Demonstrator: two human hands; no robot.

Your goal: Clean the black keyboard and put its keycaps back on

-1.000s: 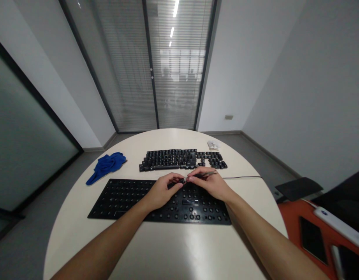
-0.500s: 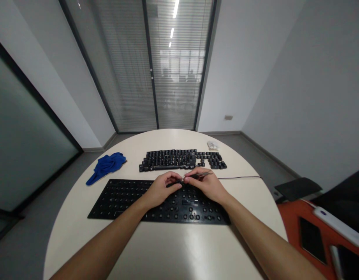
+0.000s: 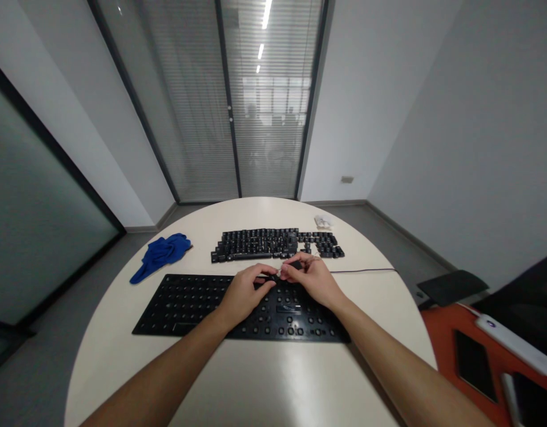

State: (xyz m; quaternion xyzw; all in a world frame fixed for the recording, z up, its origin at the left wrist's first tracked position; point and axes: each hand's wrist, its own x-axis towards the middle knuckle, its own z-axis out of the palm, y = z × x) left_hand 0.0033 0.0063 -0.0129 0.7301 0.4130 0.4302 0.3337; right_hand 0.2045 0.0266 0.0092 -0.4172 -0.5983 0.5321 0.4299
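Note:
The black keyboard base [image 3: 197, 296], stripped of its keycaps, lies flat under both forearms. My left hand [image 3: 249, 290] rests on its far middle edge, thumb and index finger curled toward each other; what lies between them is dark and cannot be made out. Close beside it, my right hand [image 3: 311, 279] is closed in a pinch. A thin tool, mostly covered by the fingers, is gripped there, and a small pale bit [image 3: 279, 272] shows between the two hands' fingertips. Beyond them, loose black keycaps [image 3: 260, 243] are laid out in keyboard order.
A blue cloth [image 3: 162, 256] lies on the left of the round white table [image 3: 255, 379]. At the far right sits a small clear bag [image 3: 323, 222]. A thin black cable [image 3: 365, 271] runs off the right edge. An orange seat [image 3: 442, 338] holds a phone [image 3: 474, 365] and a white power strip [image 3: 516, 344].
My right hand has turned slightly, its fingers now hiding most of the thin tool that was visible before. My left hand stays in nearly the same place.

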